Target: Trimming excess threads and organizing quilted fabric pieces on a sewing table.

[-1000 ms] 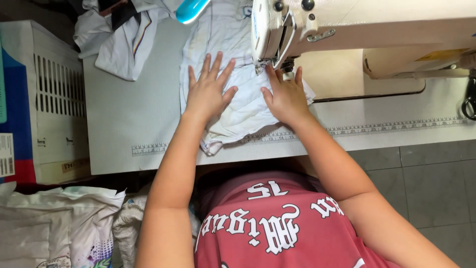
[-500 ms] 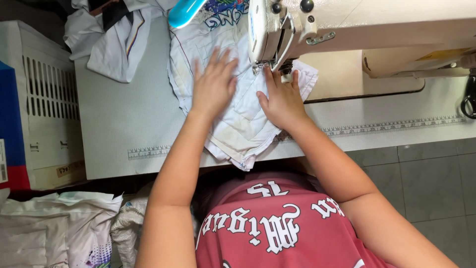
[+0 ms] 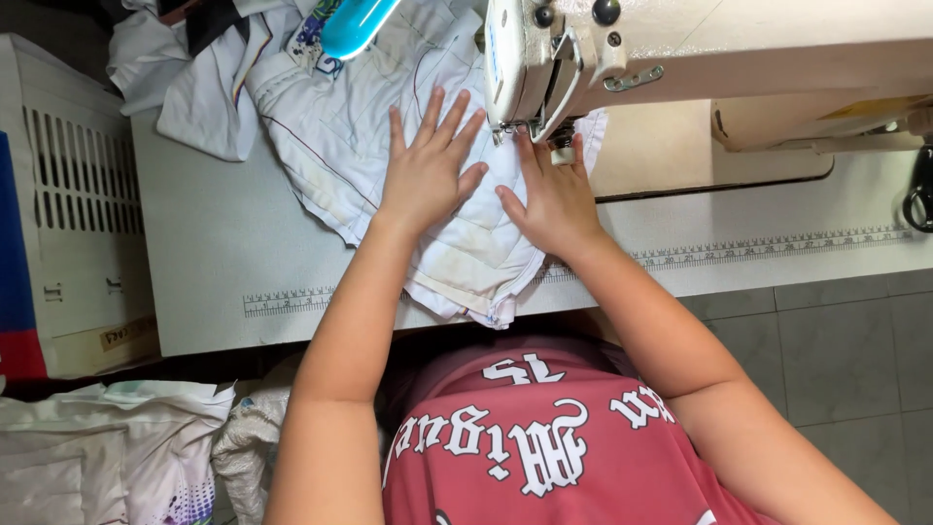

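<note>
A white folded fabric piece (image 3: 457,262) lies on the sewing table (image 3: 214,243), one end hanging over the front edge. My left hand (image 3: 428,165) rests flat on it with fingers spread. My right hand (image 3: 554,199) presses the cloth flat just below the presser foot (image 3: 559,146) of the cream sewing machine (image 3: 719,58). Both hands lie palm down and grip nothing. The needle area is partly hidden by the machine head.
More white garments (image 3: 194,87) are piled at the table's back left, with a turquoise object (image 3: 355,24) on top. A white slatted crate (image 3: 68,185) stands left. A ruler strip (image 3: 758,248) runs along the table front. Bags of cloth (image 3: 107,447) lie on the floor.
The fabric has slid toward the machine and the front edge. Both hands moved along with it, the right one closer under the machine head.
</note>
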